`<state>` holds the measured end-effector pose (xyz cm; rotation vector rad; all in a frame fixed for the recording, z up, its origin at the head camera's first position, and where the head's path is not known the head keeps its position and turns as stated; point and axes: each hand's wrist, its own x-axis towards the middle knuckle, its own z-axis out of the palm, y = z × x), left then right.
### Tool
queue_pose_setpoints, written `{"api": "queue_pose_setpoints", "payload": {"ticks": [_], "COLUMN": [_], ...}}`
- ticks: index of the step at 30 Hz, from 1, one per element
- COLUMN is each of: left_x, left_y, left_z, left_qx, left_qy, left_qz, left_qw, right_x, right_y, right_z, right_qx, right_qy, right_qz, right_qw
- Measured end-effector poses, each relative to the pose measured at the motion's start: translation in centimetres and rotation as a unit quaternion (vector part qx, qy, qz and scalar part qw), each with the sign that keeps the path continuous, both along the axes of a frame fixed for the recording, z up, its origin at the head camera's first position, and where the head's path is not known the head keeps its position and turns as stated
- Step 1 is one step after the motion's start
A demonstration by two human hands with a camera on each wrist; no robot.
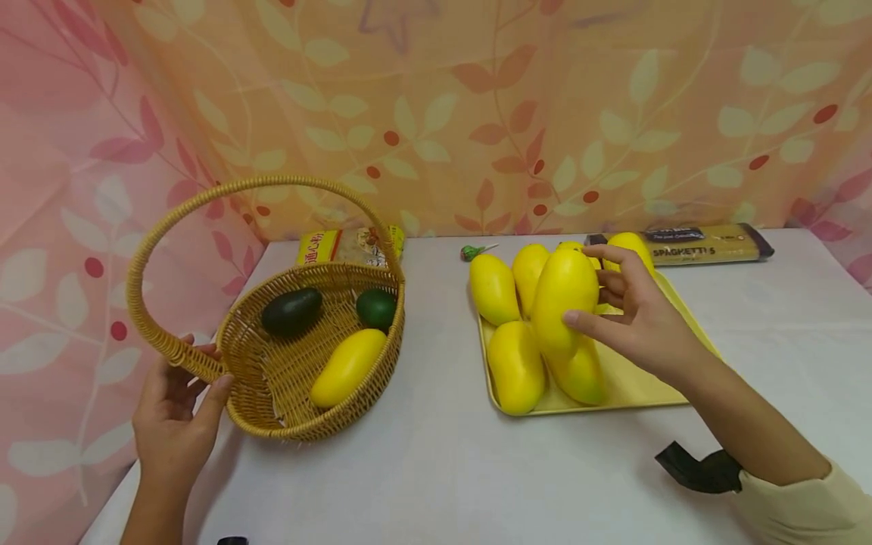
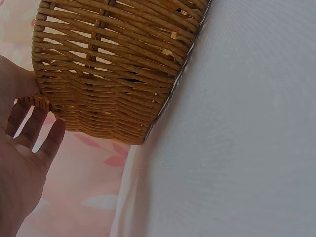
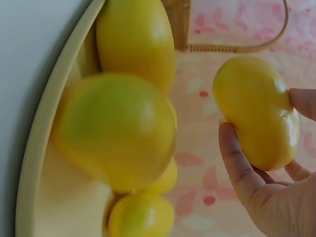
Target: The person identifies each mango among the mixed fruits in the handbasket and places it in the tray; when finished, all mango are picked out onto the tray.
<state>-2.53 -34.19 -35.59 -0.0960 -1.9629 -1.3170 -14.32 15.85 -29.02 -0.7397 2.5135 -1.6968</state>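
At the left, a wicker basket (image 1: 309, 433) with a tall hoop handle (image 1: 136, 280) stands on the white table. My left hand (image 1: 173, 424) grips it where the handle meets the rim; the left wrist view shows the thumb and fingers at the basket's edge. A yellow mango (image 1: 349, 369), a blackish avocado (image 1: 291, 312) and a dark green rounded fruit (image 1: 376, 309) lie inside. My right hand (image 1: 640, 318) holds another mango (image 1: 565, 299) between thumb and fingers, raised above a yellow tray (image 1: 647, 382). Several mangoes (image 1: 516, 371) lie on that tray, partly hidden behind the held one.
Behind the basket lies a yellow food packet (image 1: 347, 246). A small wrapped lollipop (image 1: 473, 253) is at the table's back, and a spaghetti pack (image 1: 708, 244) lies behind the tray. Patterned cloth (image 1: 436, 113) hangs along the back and sides.
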Motion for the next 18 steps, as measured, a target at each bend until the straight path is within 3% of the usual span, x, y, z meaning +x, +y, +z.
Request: {"api": "queue_pose_setpoints", "payload": {"ticks": [9,14,18], "left_x": [-0.1,0.0,-0.1], "left_y": [0.0,0.0,0.0], "left_z": [0.1,0.0,0.1], "left_qx": [0.021,0.037,0.016], "left_qy": [0.012,0.014,-0.003], "left_qz": [-0.021,-0.024,-0.004], "left_qw": [0.9995,0.9989,0.9999], "right_x": [-0.9,-1.7,-2.3], "right_y": [5.6,7.9,9.0], "right_z": [0.3,0.4,-0.4], "right_qx": [0.091,0.164,0.202], "right_qy": [-0.021,-0.062,-0.097], "right_qz": [-0.026,-0.024,-0.011], "right_qw": [0.9952,0.9843,0.9746]}}
